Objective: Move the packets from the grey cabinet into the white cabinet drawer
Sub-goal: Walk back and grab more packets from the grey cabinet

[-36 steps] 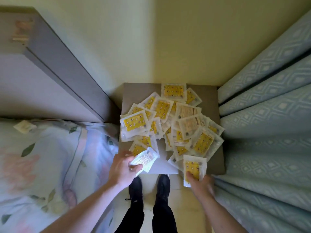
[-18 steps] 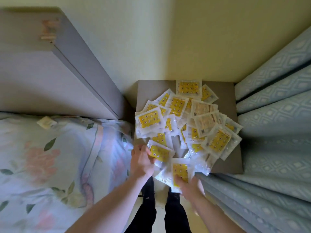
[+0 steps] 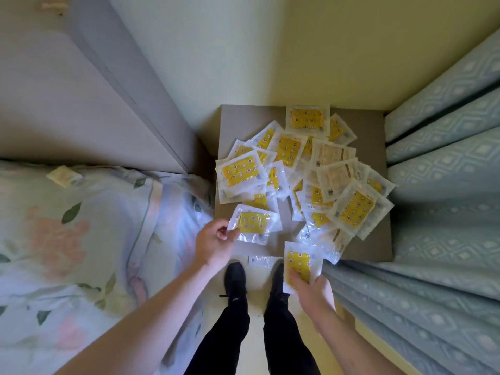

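**Two hands, one packet each, at the near edge of the cabinet top**

Two bare hands work at the near edge of a heap of clear plastic packets with yellow printed inserts [image 3: 305, 174], which lies spread over the flat grey-brown cabinet top [image 3: 243, 117].

At far left lies a bed with a pale floral cover [image 3: 81, 239], and one small pale yellow packet [image 3: 63, 175] rests on it near the grey padded headboard [image 3: 94, 90].

The left hand [image 3: 215, 243] pinches the left corner of a clear packet with a yellow insert [image 3: 253, 223]; thumb and fingertips are clamped on that corner, and the packet sits at the heap's near left edge, over the cabinet top.

Between the hands, black shoes [image 3: 235, 280] and black trouser legs stand on the floor, and a small clear wrapper [image 3: 261, 260] shows at the cabinet's near edge.

The right hand [image 3: 311, 290] grips another clear packet with a yellow insert [image 3: 300, 263] by its lower end, fingers closed on it, holding it upright past the cabinet's near edge, with its top overlapping the heap.

The yellow inserts carry rows of small round red-and-white marks; some packets lie showing a paler back with fine print. None of the writing is legible.

At far right hang blue-green curtains with a diamond pattern [image 3: 446, 185].
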Motion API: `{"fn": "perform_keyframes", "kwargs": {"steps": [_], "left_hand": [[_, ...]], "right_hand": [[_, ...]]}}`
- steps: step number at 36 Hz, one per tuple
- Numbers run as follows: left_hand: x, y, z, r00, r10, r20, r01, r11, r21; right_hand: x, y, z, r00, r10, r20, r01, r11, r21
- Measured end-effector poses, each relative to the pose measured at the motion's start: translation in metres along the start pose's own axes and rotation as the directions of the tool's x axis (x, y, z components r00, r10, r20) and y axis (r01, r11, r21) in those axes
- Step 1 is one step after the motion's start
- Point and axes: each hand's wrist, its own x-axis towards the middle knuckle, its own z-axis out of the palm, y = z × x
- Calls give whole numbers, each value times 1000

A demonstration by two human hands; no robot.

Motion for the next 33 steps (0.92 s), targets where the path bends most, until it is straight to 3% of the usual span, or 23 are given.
{"fn": "perform_keyframes", "kwargs": {"steps": [8,15,21,28,33], "left_hand": [[-77,-42,-44,1000,-28,-13,26,993,-118],[-110,-129,-12,981,-196,8,196,980,-33],[-100,-211,45,965,-250,-83,251,968,-5],[-54,-313,109,975,-219,-33,219,976,1],[-18,-359,142,988,-147,-42,148,989,25]], "right_hand": [[1,19,-3,996,-53,69,69,961,-269],[49,53,39,968,-163,191,235,855,-462],[135,107,95,949,-241,202,314,759,-571],[273,163,172,915,-304,265,380,437,-815],[352,178,217,908,-370,198,359,437,-825]]}}
